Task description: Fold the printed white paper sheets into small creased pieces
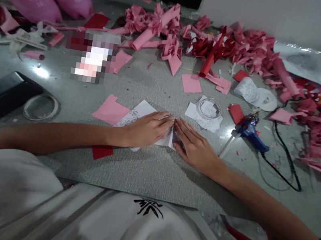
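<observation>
In the middle of the table, my left hand (150, 128) lies with its fingers stretched out over a white paper (163, 140). Opposite it my right hand (194, 145) rests at the paper's right side, fingers long and flat, thumb a little apart. The fingertips of both hands nearly meet at the top. Between them a raised crease shows in the paper; the rest of the sheet is hidden under the hands. A white sheet with black line drawing (142, 109) sticks out beyond my left hand, next to a pink paper piece (110, 111). A red paper square (102, 152) lies partly under my left forearm.
A tape roll (209, 108) sits on paper scraps. To the right is a blue glue gun (254, 135) with its black cord. Pink and red paper flowers (217, 48) line the back. At left are another tape roll (41, 107) and a black box (6, 93).
</observation>
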A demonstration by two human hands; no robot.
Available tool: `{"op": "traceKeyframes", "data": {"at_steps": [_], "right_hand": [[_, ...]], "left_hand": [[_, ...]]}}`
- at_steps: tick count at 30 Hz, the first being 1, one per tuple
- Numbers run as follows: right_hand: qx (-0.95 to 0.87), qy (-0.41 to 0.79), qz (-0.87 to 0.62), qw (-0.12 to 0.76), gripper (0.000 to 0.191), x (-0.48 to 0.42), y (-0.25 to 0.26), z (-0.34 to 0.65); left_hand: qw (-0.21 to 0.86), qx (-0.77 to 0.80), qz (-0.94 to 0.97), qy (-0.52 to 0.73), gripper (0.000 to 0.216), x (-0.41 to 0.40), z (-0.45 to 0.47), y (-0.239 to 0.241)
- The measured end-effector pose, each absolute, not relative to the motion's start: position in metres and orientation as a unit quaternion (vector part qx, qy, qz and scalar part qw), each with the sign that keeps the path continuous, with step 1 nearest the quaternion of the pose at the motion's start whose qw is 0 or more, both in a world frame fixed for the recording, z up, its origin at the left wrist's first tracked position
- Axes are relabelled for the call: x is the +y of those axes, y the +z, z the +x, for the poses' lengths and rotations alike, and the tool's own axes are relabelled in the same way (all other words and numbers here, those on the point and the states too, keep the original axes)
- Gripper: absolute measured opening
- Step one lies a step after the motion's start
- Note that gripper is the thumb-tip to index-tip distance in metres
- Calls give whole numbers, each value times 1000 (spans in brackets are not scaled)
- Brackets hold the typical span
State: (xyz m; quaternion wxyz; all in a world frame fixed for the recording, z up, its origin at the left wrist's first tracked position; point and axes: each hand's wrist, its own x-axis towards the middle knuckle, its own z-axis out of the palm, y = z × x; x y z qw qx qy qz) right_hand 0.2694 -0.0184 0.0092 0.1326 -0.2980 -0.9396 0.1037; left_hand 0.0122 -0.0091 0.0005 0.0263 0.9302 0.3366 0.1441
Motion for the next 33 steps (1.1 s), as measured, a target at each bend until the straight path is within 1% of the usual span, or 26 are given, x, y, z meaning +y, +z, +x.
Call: {"op": "traceKeyframes", "data": {"at_steps": [2,6,8,12,16,20,25,29,33], "right_hand": [[-940,106,-292,139,70,-18,8,271],[-933,92,-293,188,75,-17,6,276],[-935,82,-280,202,74,-16,6,279],[-947,90,-253,176,70,-13,7,280],[-953,102,-243,151,65,-10,7,278],[-950,101,-256,147,62,-11,7,276],[-946,97,-274,145,63,-16,9,272],[-945,91,-279,142,63,-17,9,273],[-943,106,-262,177,66,-15,6,279]], "left_hand": [[41,333,929,154,44,-9,10,0],[59,327,927,173,61,-9,6,-2],[51,330,926,176,59,-9,6,-4],[20,326,928,177,51,-8,7,-8],[12,325,931,165,52,-8,8,-11],[38,328,930,163,55,-9,8,-9],[64,337,926,159,54,-11,9,-4],[63,339,926,154,52,-11,9,-3],[53,330,928,163,53,-5,9,-6]]}}
